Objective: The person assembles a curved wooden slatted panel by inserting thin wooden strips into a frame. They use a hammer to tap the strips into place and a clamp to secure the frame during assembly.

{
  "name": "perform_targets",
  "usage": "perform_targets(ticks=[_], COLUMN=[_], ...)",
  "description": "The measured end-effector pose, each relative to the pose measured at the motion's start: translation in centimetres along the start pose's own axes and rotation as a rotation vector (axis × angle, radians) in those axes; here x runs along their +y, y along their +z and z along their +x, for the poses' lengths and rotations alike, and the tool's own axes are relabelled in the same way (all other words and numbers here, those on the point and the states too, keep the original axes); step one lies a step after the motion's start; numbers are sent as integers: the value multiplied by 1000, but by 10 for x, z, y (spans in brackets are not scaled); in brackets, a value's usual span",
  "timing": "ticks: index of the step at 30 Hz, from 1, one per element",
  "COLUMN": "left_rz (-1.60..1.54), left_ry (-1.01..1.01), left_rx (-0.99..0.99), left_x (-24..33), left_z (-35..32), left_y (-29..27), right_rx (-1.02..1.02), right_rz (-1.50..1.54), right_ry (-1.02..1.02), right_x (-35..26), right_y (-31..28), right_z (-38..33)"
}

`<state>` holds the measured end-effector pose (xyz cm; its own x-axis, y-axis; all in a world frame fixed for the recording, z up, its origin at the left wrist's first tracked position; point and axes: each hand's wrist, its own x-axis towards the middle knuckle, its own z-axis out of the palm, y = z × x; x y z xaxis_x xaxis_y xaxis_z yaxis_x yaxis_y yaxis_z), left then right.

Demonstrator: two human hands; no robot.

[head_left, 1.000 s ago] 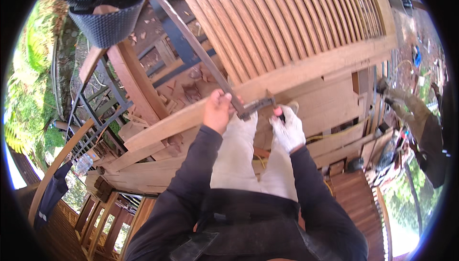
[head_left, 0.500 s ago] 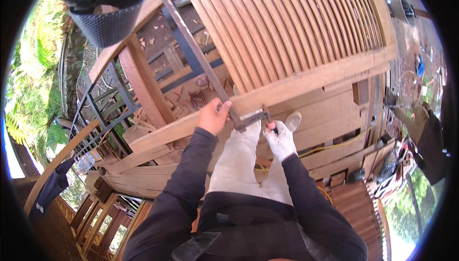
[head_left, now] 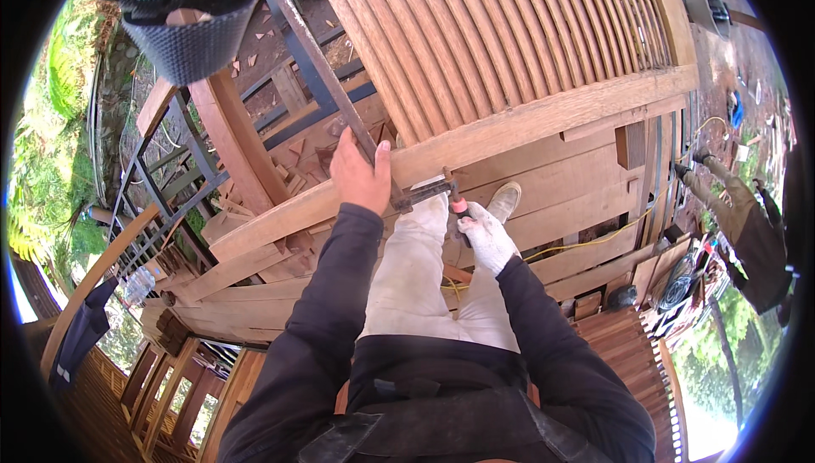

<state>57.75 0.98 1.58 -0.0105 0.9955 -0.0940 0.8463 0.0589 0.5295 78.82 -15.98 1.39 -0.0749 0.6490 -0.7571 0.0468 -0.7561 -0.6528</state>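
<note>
A long steel bar clamp [head_left: 327, 72] lies across a wooden frame with a row of parallel slats [head_left: 492, 34]. Its sliding arm and screw stand at the near rail [head_left: 543, 117]. My bare left hand [head_left: 361, 176] rests at that rail with the clamp's bar between thumb and fingers. My right hand [head_left: 489, 241], in a white glove, is closed round the clamp's red-and-black handle [head_left: 461, 210]. The clamp's far end is hidden behind a dark strap at the top left.
Wood offcuts [head_left: 297, 179] and planks lie below the frame. A yellow cord [head_left: 552, 248] runs across the boards to the right. Another person [head_left: 747, 242] stands at the far right. A plastic bottle [head_left: 138, 285] is at the left, near a dark cloth [head_left: 85, 327].
My left hand has shifted slightly up and left along the bar, its fingers straighter. The right hand stays on the handle. The whole view has shifted a little.
</note>
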Motion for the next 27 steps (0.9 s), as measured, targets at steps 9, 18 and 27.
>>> perform_targets(ticks=[9,18,27], left_rz=[174,228,248], left_ry=[30,-6,-35], left_rx=[28,26,6], left_x=[5,2,5], left_z=[-9,-10,-9], left_y=[20,26,24], right_rx=[281,100,-172], right_rz=[-460,-467,58], right_ry=[-134,-10,53], right_x=[-32,-39,-20], right_y=[3,-15,-34], right_z=[-14,-24,-19])
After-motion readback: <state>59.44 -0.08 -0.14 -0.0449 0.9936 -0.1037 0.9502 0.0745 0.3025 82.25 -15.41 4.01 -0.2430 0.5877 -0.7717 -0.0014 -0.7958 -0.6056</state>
